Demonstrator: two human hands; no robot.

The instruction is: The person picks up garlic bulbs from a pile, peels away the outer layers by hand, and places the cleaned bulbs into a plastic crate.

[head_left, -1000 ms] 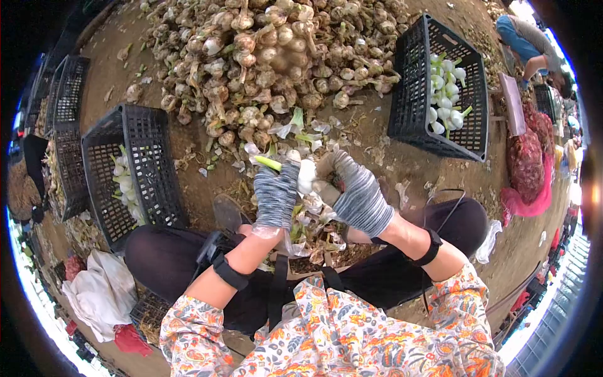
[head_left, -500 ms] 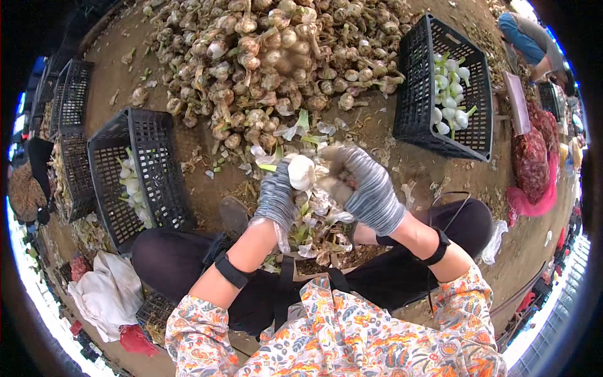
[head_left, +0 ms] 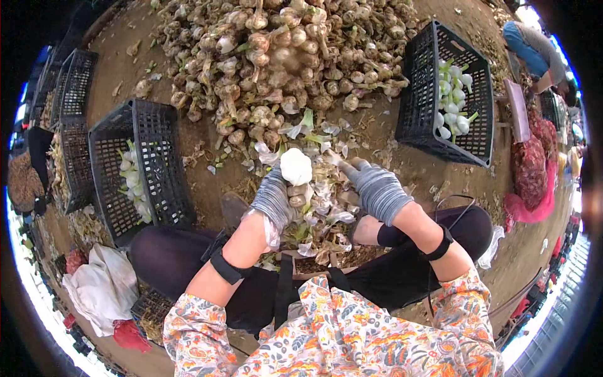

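— Your right hand [head_left: 379, 191] has drawn off from the garlic bulb [head_left: 296, 166] since half a second ago, and the bulb has turned, its broad white face now upward.

— Agreed. You have it in your left hand [head_left: 271, 200], gloved fingers closed around its lower side, above the litter of papery skins [head_left: 323, 204] between your legs.

— And your right fingers? They point back toward the bulb, just apart from it; I cannot tell whether they pinch a shred of skin.

— What might go wrong for you, I'd judge, is a slip: smooth bulb, knitted glove, support mostly from one side. A hard tug could roll it out, or a squeeze bruise it.

— Your floor is brown and dusty, strewn with scraps. Beyond your hands rises the heap of unpeeled garlic [head_left: 276, 69].

— To your right, white bulbs [head_left: 452, 116] lie toward the near-left corner of the right crate [head_left: 418, 88]; to your left, the left crate [head_left: 166, 163] holds more.

— Farther off on your right you have a red net sack [head_left: 531, 169] and a bending person [head_left: 534, 53]; on your left, stacked crates [head_left: 75, 125] and a white sack [head_left: 103, 286].
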